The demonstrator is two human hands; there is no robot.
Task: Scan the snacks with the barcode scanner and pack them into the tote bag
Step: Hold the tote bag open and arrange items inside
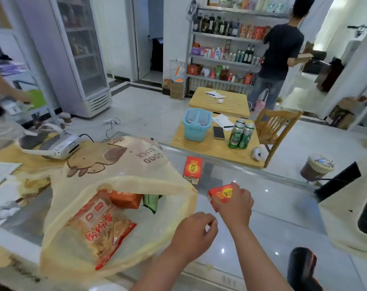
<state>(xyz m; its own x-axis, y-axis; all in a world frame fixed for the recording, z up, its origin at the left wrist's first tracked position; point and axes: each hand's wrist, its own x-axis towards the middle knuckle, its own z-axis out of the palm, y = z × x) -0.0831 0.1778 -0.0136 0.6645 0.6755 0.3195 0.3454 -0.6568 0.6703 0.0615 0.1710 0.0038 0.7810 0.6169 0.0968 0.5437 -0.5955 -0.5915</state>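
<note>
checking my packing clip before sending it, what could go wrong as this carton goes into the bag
The tote bag lies flat with its mouth sagging, and the left hand doesn't seem to hold its rim, so the carton in the right hand may snag there. The second carton stands upright close by and could get knocked over.

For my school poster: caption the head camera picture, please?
Right hand grips a red carton beside the open tote bag holding snacks.

Two red cartons (192,169) outside one tote bag (123,164), three green cans (241,135).
</note>
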